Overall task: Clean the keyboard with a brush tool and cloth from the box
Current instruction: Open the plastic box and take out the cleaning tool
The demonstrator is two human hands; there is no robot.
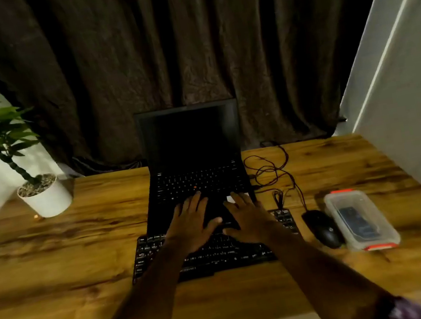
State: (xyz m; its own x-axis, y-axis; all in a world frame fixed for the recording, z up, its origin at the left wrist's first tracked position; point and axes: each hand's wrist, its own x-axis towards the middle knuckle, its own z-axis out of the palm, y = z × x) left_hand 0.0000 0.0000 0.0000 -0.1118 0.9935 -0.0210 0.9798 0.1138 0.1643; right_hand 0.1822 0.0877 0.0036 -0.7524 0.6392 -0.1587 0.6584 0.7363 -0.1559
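Head view: left hand [191, 226] and right hand [248, 220], fingers straight and spread, holding nothing, reach over the black external keyboard [150, 254] to the front edge of the open laptop [192, 140]. The lidded clear plastic box [360, 217] lies right of the keyboard, just beside the mouse [323, 229], on the wooden desk [68, 268].

Keyboard [150, 254] middle hidden under left hand [191, 224], right hand [248, 221]; box [337, 204] contents blurred, unidentifiable.
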